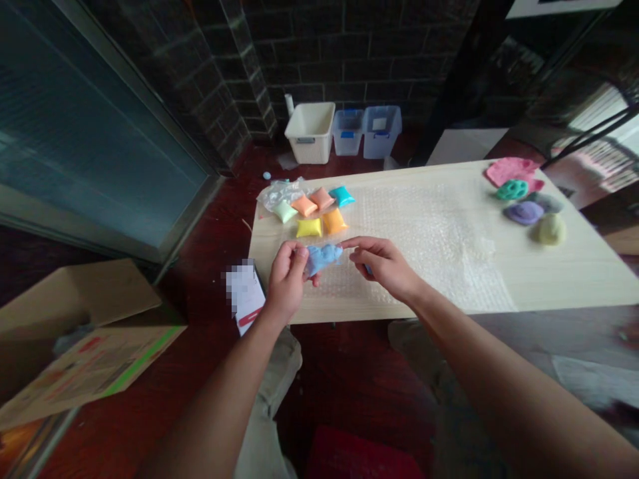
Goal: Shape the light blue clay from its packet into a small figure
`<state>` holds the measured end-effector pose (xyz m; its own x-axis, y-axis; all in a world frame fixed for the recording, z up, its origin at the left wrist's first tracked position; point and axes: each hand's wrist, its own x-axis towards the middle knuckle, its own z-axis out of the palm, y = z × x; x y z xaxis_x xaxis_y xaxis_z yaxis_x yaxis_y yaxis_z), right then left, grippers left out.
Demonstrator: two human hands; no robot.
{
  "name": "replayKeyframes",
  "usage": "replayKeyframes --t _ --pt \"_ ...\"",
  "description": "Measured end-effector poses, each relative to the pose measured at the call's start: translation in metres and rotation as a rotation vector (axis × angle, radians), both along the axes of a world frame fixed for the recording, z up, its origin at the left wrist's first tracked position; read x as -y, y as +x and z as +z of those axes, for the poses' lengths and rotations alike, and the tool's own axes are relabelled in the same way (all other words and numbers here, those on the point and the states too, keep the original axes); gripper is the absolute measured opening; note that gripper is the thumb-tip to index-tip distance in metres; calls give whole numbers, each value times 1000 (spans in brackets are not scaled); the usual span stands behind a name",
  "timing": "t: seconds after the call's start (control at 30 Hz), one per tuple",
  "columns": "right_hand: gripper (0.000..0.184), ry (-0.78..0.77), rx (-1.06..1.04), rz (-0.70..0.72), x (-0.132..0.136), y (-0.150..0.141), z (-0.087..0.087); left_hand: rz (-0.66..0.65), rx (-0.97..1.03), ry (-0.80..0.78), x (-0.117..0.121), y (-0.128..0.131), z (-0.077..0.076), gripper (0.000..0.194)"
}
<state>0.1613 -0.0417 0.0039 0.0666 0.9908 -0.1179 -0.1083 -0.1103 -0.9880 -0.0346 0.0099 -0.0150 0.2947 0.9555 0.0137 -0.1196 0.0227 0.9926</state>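
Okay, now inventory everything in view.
Table: one, pale wood, centre
Small packets: six, green, yellow, turquoise, orange shades, table's left
Crumpled plastic: one, clear, beside packets
Bubble wrap: one, clear, mid-table
Soft shapes: five, pink, green, purple, grey, yellowish, table's right
Bins: three, white, two bluish, beyond table
Cardboard box: one, brown, far left
Flat item: one, white and red, left of table
Blue piece: one, blue, left fingers
Blue bit: one, blue, by right fingers
Wall: one, dark brick, background
Left hand, right hand: two, bare, above table
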Motion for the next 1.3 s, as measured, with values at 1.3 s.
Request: replayKeyframes --t 1.3 --pt "30 249 314 4 23 -2 7 -13 -81 38 8 25 24 42"
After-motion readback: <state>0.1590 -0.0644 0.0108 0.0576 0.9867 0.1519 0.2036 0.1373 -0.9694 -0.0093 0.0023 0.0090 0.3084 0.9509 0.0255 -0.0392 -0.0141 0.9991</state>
